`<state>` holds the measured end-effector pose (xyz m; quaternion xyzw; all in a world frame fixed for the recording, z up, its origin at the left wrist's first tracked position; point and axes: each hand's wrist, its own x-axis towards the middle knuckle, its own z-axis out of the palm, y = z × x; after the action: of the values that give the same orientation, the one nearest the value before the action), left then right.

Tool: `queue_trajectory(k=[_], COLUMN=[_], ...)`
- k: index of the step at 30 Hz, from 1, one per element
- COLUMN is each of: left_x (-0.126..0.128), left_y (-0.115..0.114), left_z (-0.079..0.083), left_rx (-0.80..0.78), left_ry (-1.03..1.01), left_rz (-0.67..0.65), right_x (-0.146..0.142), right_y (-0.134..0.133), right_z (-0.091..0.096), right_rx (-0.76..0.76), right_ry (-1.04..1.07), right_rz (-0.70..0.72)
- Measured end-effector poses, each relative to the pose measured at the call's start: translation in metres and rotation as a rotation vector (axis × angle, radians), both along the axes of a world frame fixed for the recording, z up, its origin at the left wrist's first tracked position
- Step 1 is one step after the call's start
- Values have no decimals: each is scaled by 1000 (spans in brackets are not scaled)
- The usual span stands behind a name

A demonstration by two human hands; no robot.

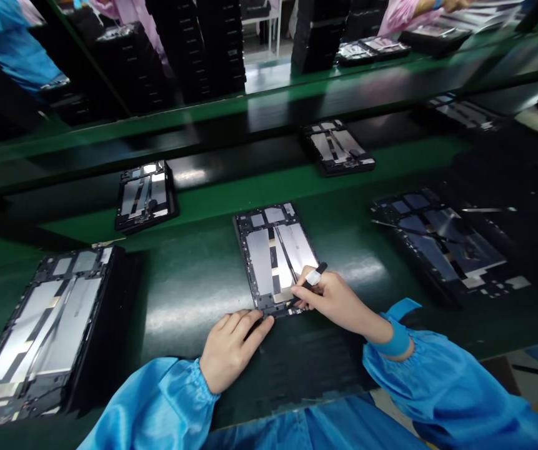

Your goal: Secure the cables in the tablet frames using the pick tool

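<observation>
An opened tablet (260,269) lies face down on the green bench in front of me, its silver battery plates and black ribbon cable bare. My left hand (231,347) rests at its near left corner, fingers stretched and fingertips touching the edge. Pinched in my right hand (329,297) is a slim black pen-like tool (316,275) with a white wrap round it. Its tip points down at the tablet's near right end, where small parts show; my fingers partly hide the contact. A blue band circles my right wrist.
To the left stands a stack topped by another opened tablet (39,337); a similar tablet (432,237) lies right, with tweezers (488,210) beyond it. Two more, a tablet (144,194) and a tablet (337,147), sit on the far strip. Black tray stacks (198,50) and co-workers are behind.
</observation>
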<state>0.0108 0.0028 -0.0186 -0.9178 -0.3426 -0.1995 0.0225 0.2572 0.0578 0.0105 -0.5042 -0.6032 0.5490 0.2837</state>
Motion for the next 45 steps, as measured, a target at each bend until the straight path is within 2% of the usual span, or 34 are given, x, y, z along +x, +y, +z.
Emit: queue_trajectory(k=[7,15,19,22,26,29,31,33,35,38,42,45], left_x=[3,5,18,17,1,-1,9,25,40,52,46,22], left_y=[0,0,1,5,12,13,14,21,42,102,200,249], left_z=[-6,-1,4,6,4,4,5,4,1,-4,-3,1], left_rx=[22,25,-36,-106,-173,-124,-49,-6,-23,-86,-22,19], left_ry=[56,71,118,124,-41,-103,-82,-8,79,64,-80,-266], left_rz=[4,22,76,76,-56,-48,-41,-47,0,189,438,636], right_x=[0,-1,-1,-1,0,0,1,4,9,16,19,16], right_y=[0,0,-1,-2,-1,-2,-3,-5,-5,-2,3,3], right_z=[0,2,1,-2,-9,-13,-16,-20,-26,-39,-49,-47], right_rx=[23,60,99,124,95,69,114,201,234,226,207,213], right_ry=[-19,-54,-85,-85,-21,97,166,195,199,202,129,120], right_rz=[-1,9,16,-12,-67,-130,-242,-419,-565,-675,-623,-575])
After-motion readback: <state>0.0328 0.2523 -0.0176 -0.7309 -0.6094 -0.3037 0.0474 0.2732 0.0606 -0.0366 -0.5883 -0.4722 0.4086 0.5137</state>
